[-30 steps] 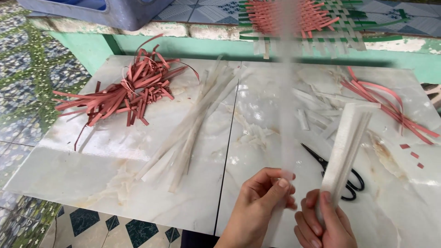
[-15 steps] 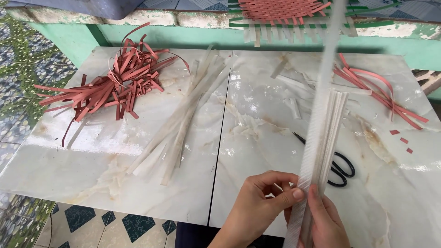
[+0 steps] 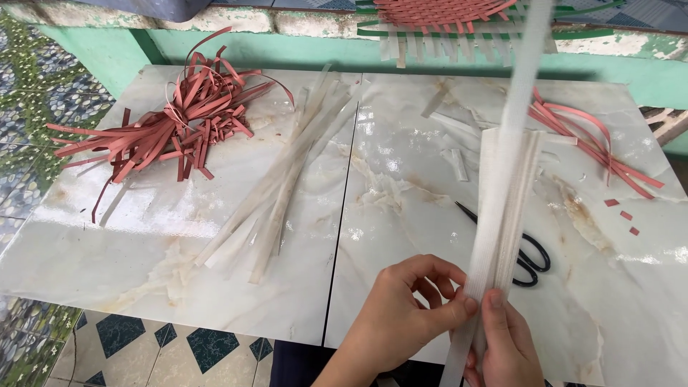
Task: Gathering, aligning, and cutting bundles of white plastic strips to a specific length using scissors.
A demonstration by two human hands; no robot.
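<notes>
I see both hands at the table's (image 3: 179, 272) near edge, close together; my left hand (image 3: 405, 315) and right hand (image 3: 505, 344) pinch a bundle of white strips (image 3: 505, 193) that stands upright; black scissors (image 3: 527, 251) lie just behind it; red strips (image 3: 172, 122) are heaped at the far left corner; loose white strips (image 3: 287, 179) lie mid-table.

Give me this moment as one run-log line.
left hand: pinching white strips | right hand: gripping same strips | scissors: on table, behind strips | red strip pile: far left
</notes>
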